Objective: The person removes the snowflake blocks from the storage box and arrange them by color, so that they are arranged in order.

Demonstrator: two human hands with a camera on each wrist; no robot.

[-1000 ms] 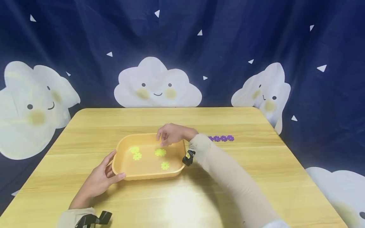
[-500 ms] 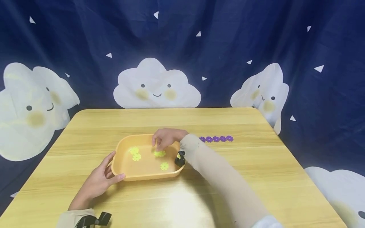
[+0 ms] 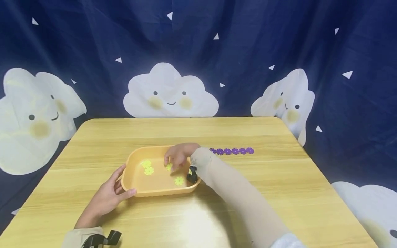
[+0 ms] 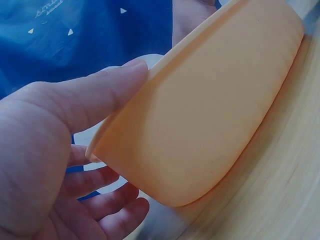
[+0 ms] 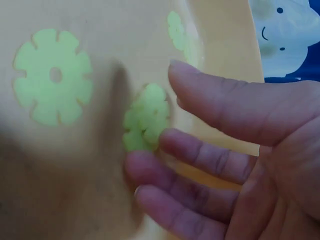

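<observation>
Tray (image 3: 161,182): orange, rounded corners, on wood-grain tbl (image 3: 297,193), approx 9 o'cl of tbl ctr.
L hand (image 3: 107,198): at tray's 8 o'cl; thumb on rim, fingers bent behind the end wall, so thumb-to-finger gap is filled by tray edge; has hold of tray.
R hand (image 3: 181,156): reaching in over tray at 2 o'cl; thumb & fingers well parted, fingers lightly bent, grip approx half open, nothing pinched.
Near yellow pr (image 5: 147,117): 2 notched flower discs, overlapping, in tray at 2 o'cl, btwn R hand's thumb & fingers; fingertips v. close, can't tell if touching.
Single yellow disc (image 3: 179,181): flat on tray floor, 4 o'cl, ctr hole visible in R wrist view.
Far yellow discs (image 3: 149,171): close tog. at tray's 10 o'cl.
Purple row (image 3: 229,152): flower discs in a line on tbl, outside tray, btwn 2 & 3 o'cl; near end partly behind R sleeve (image 3: 235,189).
Backdrop (image 3: 198,34): navy cloth w/ white clouds & triangles, 12 o'cl, past tbl.
</observation>
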